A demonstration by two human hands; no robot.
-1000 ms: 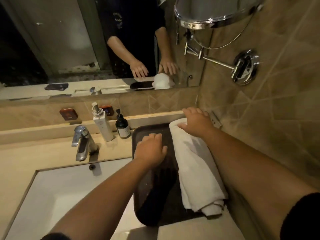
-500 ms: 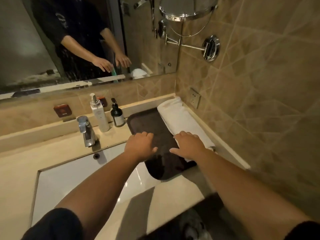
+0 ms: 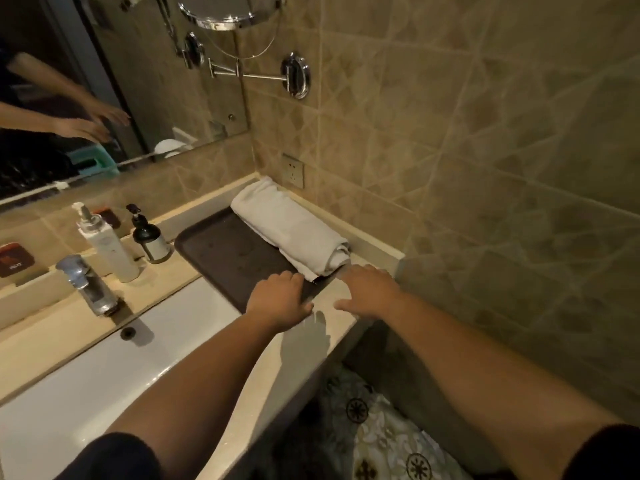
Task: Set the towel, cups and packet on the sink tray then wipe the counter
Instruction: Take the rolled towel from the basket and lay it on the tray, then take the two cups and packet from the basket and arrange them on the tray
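Note:
A rolled white towel (image 3: 289,227) lies along the right side of a dark rectangular tray (image 3: 225,251) on the beige counter beside the sink. My left hand (image 3: 279,300) rests on the tray's near edge, fingers curled over it, just left of the towel's near end. Over the counter's front right corner, my right hand (image 3: 367,292) is held flat with fingers spread, holding nothing. No cups or packet are in view.
A white sink basin (image 3: 104,375) with a chrome tap (image 3: 86,284) lies to the left. Behind the tray's left end stand a white pump bottle (image 3: 107,244) and a dark pump bottle (image 3: 149,237). The tiled wall with a socket (image 3: 293,169) closes the right side.
Both hands have drawn back toward me from the far end of the tray and towel to the tray's near edge and the counter corner. The towel stays rolled on the tray.

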